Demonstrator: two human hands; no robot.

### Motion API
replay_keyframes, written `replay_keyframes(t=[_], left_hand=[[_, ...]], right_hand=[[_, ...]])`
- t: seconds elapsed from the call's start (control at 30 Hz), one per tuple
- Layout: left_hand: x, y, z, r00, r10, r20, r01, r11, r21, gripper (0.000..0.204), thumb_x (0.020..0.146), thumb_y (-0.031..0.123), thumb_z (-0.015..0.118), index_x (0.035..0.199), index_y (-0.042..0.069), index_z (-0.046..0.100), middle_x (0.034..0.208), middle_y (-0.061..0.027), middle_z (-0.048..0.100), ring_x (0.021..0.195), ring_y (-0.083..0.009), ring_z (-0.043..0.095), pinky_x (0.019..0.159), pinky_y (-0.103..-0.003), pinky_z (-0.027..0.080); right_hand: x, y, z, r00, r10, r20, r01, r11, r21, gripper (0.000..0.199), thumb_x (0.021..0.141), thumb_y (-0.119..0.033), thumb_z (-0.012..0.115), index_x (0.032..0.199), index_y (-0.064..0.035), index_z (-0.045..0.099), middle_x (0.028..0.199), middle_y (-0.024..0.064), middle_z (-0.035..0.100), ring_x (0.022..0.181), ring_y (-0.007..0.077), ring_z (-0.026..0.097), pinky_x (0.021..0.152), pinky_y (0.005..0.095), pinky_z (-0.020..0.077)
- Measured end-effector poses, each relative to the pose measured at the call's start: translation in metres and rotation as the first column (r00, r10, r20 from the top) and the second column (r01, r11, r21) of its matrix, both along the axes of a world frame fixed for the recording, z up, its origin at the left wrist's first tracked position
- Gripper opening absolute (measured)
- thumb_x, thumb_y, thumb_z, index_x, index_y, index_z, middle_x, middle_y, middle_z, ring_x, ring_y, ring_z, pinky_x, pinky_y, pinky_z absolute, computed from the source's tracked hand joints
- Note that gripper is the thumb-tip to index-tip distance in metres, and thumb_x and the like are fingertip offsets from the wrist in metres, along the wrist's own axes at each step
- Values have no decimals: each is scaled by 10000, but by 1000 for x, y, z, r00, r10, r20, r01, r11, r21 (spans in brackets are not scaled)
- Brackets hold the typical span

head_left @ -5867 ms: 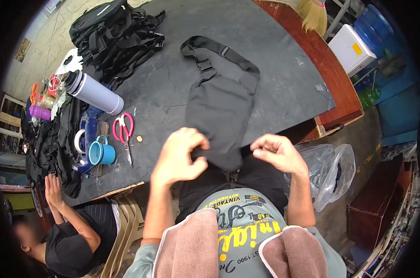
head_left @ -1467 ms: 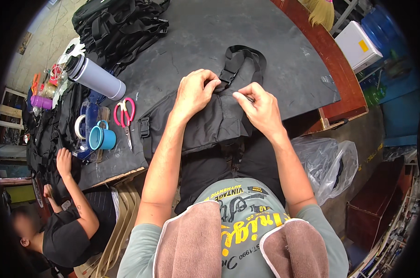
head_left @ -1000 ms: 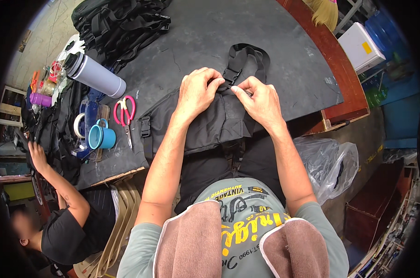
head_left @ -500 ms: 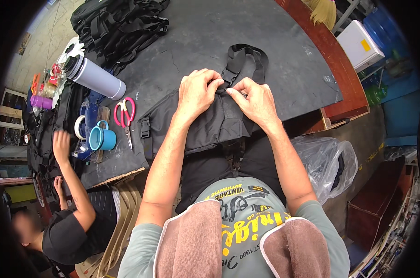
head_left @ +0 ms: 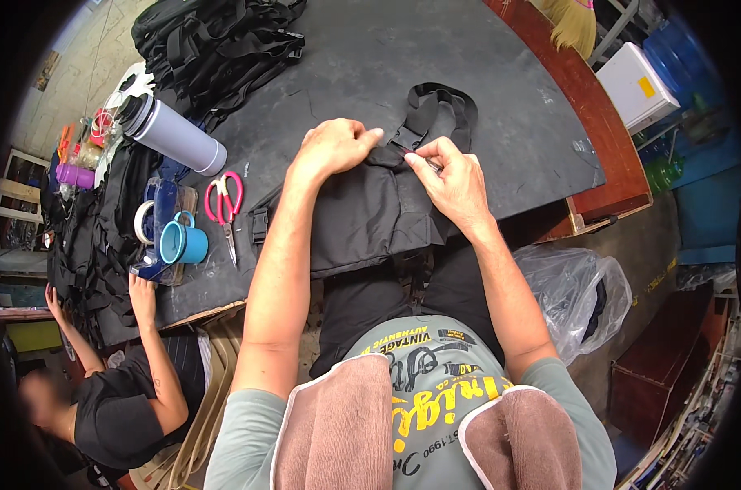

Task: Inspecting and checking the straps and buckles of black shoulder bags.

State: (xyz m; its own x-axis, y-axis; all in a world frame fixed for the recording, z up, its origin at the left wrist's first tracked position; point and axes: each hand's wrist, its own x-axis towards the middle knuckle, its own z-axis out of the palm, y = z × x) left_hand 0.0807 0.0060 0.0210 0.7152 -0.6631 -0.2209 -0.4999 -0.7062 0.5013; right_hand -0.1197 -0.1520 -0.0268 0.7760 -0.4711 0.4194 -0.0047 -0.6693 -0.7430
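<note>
A black fabric bag [head_left: 362, 216] lies across the near edge of the table, partly over my lap. At its far end are a black buckle [head_left: 403, 140] and a looped webbing strap [head_left: 460, 102]. My right hand [head_left: 452, 180] is closed around a small, slim, dark tool [head_left: 433, 166], its tip by the bag's edge just below the buckle. Most of this tool is hidden by the fingers, so its kind is unclear. Over the bag's upper left edge rests my left hand [head_left: 331, 151], thumb stretched away from bent fingers, with nothing visible between them.
Left of the bag lie red-handled scissors [head_left: 223, 198], a light blue mug [head_left: 182, 242] and a lavender bottle [head_left: 178, 137]. Black bags [head_left: 207, 49] are heaped at the far left. A co-worker [head_left: 133, 392] sits at the left. A clear plastic bag [head_left: 558, 286] is at the right.
My left hand has let go near the buckle and shifted left. My right hand, pinching there before, now shows the slim tool. The co-worker's hands have moved.
</note>
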Motion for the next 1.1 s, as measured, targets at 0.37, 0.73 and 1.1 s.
replay_keyframes(t=[0.37, 0.73, 1.1], left_hand=[[3, 1, -36, 844, -154, -514, -251, 733, -632, 218, 1138, 284, 828, 1104, 70, 818, 977, 38, 769, 909, -69, 669, 872, -256, 534], [-10, 3, -24, 974, -34, -223, -142, 678, -721, 157, 1141, 196, 789, 1159, 39, 788, 1014, -9, 766, 945, -113, 690, 895, -300, 566], [-165, 129, 3, 867, -237, 439, 352, 915, -199, 855, 800, 347, 1035, 1573, 168, 717, 1621, -167, 627, 1539, -434, 582, 1264, -610, 430]], right_hand=[[2, 5, 3, 999, -46, 23, 41, 987, 154, 288, 1065, -253, 913, 1133, -10, 773, 730, 77, 754, 628, 108, 639, 624, 335, 497], [11, 7, 31, 998, -60, -14, 61, 995, 76, 316, 1062, -317, 895, 1168, -44, 777, 816, 109, 814, 718, 250, 785, 726, 396, 583], [-95, -32, 2, 994, -11, -105, 19, 997, 71, 419, 869, -43, 844, 1277, -87, 764, 854, 16, 682, 902, 214, 616, 984, 385, 498]])
